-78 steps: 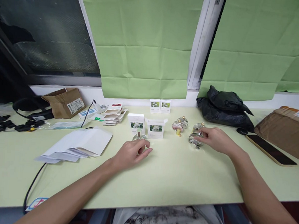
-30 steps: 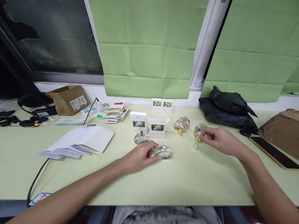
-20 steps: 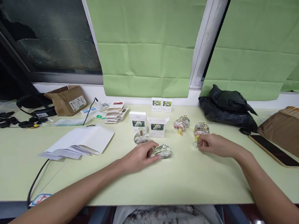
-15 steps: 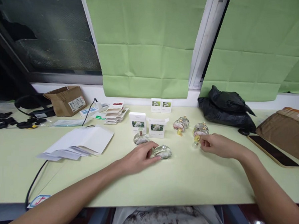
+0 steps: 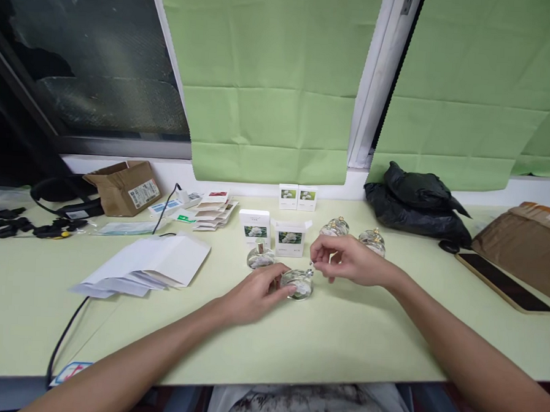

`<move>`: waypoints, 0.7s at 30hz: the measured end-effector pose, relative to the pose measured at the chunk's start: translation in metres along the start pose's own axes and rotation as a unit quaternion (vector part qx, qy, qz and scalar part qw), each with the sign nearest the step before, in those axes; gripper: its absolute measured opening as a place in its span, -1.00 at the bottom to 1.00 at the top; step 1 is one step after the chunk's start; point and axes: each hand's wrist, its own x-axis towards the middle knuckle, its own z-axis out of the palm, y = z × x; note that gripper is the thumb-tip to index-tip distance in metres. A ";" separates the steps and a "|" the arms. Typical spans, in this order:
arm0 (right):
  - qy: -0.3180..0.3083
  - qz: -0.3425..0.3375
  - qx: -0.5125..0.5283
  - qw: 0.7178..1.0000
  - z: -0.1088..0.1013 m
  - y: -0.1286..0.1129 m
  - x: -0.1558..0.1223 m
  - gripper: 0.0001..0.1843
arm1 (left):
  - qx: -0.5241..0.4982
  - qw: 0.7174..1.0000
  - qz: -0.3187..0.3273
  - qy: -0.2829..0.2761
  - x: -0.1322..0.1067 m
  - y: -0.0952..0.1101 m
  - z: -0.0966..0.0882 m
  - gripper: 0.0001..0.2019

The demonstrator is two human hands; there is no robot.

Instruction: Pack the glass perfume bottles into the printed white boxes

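Note:
My left hand [image 5: 254,294] is closed round the side of a clear glass perfume bottle [image 5: 301,287], which leans to the right with its silvery neck uncapped. My right hand [image 5: 346,259] is pinched at that neck. A small clear cap [image 5: 312,266] seems to be between its fingertips, mostly hidden. Behind the left hand stands a second perfume bottle [image 5: 260,255] with a cap on. Two white flower-print boxes, one closed [image 5: 256,221] and one with open flaps [image 5: 290,241], are just behind it.
Gold-necked bottles [image 5: 335,226] stand behind my right hand, and more bottles [image 5: 373,239] are farther right, partly covered. Two small boxes [image 5: 297,197] stand by the wall. White papers [image 5: 147,264] lie left; a phone [image 5: 501,282], black bag [image 5: 417,204] and carton [image 5: 526,244] are right.
My right hand has moved left from beside the caps to the neck of the held bottle. The bottle has tipped rightward in my left hand, which stays in place.

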 end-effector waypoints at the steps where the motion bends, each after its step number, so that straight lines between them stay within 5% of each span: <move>1: 0.013 -0.004 0.031 0.999 0.001 0.005 0.002 -0.85 | -0.001 1.000 -0.004 0.000 0.000 0.000 0.000 -0.71; 13: 0.058 0.000 0.108 0.992 0.015 0.042 -0.005 -0.74 | -0.033 0.998 -0.044 -0.005 0.003 -0.004 -0.001 -0.65; 21: 0.068 -0.005 0.122 0.990 0.018 0.045 -0.008 -0.66 | -0.039 0.998 -0.052 -0.005 0.004 -0.002 -0.001 -0.64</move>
